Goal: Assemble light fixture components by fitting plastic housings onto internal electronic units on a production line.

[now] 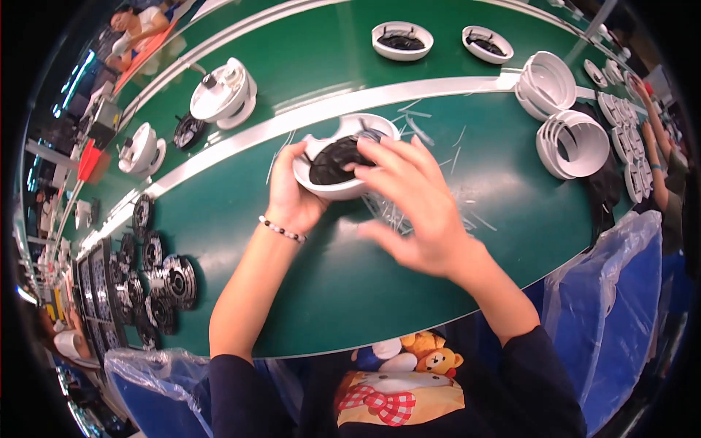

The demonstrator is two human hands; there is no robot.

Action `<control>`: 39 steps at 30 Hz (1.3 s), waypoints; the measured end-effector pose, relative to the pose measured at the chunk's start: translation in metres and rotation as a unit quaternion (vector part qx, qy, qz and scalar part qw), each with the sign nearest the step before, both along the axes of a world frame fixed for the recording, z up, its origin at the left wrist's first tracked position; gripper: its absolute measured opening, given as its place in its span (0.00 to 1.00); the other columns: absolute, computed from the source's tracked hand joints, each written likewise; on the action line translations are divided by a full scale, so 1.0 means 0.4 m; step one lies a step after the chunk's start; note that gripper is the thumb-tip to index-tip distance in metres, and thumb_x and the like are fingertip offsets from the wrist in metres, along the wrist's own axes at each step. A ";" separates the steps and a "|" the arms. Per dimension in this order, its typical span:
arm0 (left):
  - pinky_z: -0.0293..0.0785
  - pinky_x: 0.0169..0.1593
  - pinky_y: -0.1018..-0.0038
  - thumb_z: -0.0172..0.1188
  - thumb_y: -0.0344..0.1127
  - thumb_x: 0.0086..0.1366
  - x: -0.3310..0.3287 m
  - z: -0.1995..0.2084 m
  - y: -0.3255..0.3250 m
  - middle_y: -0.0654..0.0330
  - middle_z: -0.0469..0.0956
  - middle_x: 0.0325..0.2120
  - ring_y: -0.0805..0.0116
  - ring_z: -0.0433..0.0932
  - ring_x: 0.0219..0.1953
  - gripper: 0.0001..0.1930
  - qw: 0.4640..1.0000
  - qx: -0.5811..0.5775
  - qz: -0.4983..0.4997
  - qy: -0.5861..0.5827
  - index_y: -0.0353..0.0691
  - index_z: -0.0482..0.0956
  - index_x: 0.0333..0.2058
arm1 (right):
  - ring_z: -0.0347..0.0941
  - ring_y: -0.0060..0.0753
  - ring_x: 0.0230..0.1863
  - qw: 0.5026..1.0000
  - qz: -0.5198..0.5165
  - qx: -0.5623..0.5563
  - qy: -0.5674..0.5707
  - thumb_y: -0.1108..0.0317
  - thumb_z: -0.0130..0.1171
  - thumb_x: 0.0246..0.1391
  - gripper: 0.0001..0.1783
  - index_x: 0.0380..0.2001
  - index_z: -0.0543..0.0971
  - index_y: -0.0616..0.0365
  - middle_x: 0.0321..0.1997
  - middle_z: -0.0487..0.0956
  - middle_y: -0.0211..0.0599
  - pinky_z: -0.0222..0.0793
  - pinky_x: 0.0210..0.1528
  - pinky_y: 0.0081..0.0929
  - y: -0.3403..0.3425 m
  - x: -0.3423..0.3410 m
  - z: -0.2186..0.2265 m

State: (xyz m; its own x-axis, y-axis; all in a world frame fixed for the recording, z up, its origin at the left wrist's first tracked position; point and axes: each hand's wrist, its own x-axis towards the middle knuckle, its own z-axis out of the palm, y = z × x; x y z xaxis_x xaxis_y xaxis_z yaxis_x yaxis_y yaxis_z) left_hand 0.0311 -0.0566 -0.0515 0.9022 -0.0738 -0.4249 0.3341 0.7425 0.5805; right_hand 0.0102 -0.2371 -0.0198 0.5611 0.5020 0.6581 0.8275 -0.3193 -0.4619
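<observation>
My left hand (pixel 290 191), with a beaded bracelet at the wrist, grips a white oval plastic housing (pixel 342 192) by its left side, above the green table. Inside the housing sits a round black part (pixel 332 162) with wires or thin leads around it. My right hand (pixel 426 212) is over the housing's right side, its fingertips at the black part and its thumb held well apart. The fingers are stretched out and slightly smeared by motion. They hide the right part of the housing. Thin clear strips (pixel 391 215) lie scattered beneath and behind my hands.
Stacked white rings (pixel 573 146) stand at the right. Round black parts (pixel 175 281) lie at the left. Filled white housings (pixel 401 41) sit on the far green surface, past a white rail (pixel 321 109). Plastic-covered blue bins (pixel 606 292) stand at the near edge. Other people work nearby.
</observation>
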 end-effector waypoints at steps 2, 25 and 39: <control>0.68 0.45 0.63 0.36 0.44 0.57 0.066 -0.003 0.048 0.49 0.70 0.40 0.58 0.72 0.39 0.23 0.998 -0.002 0.012 -0.058 0.30 0.63 0.44 | 0.59 0.47 0.52 0.993 0.091 0.076 0.029 0.62 0.61 0.36 0.26 0.41 0.69 0.57 0.50 0.66 0.41 0.49 0.54 0.47 -0.023 -0.068 0.089; 0.53 0.53 0.63 0.52 0.41 0.56 0.116 0.026 0.112 0.53 0.49 0.56 0.60 0.47 0.59 0.36 0.922 0.313 0.149 -0.172 0.39 0.40 0.57 | 0.70 0.48 0.39 0.628 0.625 0.457 0.074 0.71 0.44 0.45 0.13 0.29 0.73 0.72 0.35 0.73 0.52 0.63 0.47 0.39 -0.092 -0.160 0.232; 0.66 0.44 0.78 0.43 0.32 0.60 0.052 0.090 0.429 0.56 0.66 0.45 0.71 0.69 0.41 0.19 0.847 0.311 0.294 -0.315 0.37 0.60 0.50 | 0.73 0.45 0.31 0.961 -0.068 0.244 0.106 0.70 0.54 0.43 0.11 0.30 0.75 0.65 0.28 0.76 0.47 0.66 0.37 0.38 -0.374 -0.069 0.218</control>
State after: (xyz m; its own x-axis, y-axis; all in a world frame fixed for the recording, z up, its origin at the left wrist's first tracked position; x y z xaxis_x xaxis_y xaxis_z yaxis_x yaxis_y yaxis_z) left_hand 0.0519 0.1151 -0.0153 0.7670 0.5288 0.3635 -0.5098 0.1581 0.8457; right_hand -0.0173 -0.3867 0.0675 0.7469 0.0740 0.6609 0.6645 -0.1201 -0.7376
